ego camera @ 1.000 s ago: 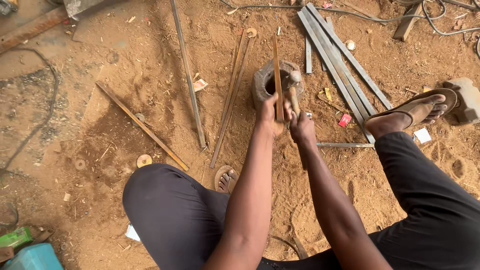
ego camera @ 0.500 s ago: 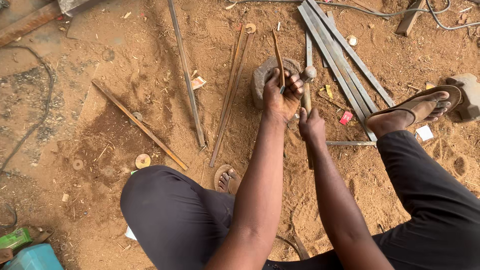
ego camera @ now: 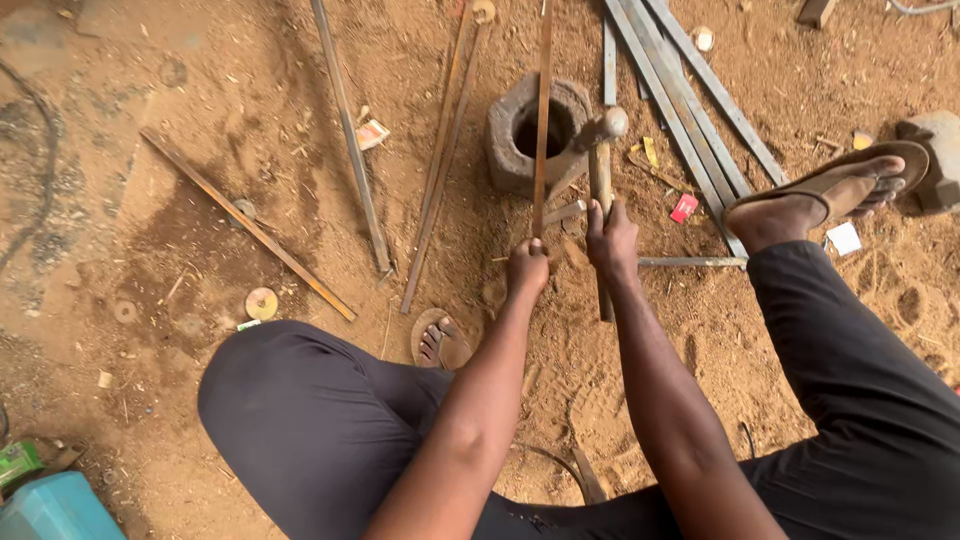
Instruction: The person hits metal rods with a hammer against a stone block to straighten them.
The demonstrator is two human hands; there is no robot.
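Observation:
My left hand grips the near end of a long rusty flat metal strip, which runs away from me across a thick grey metal ring lying on the sandy ground. My right hand is closed around the wooden handle of a hammer; its steel head rests at the ring's right edge, close beside the strip. Both forearms reach forward between my knees in dark trousers.
Rusty rods and a flat bar lie on the sand to the left. Grey angle irons lie at the upper right. My sandalled right foot rests right of the hammer, the left foot under my knee. A blue container sits bottom left.
My left hand slid back from the ring to the strip's near end, and the strip now lies straight across the ring. The hammer head has come down beside the ring's edge.

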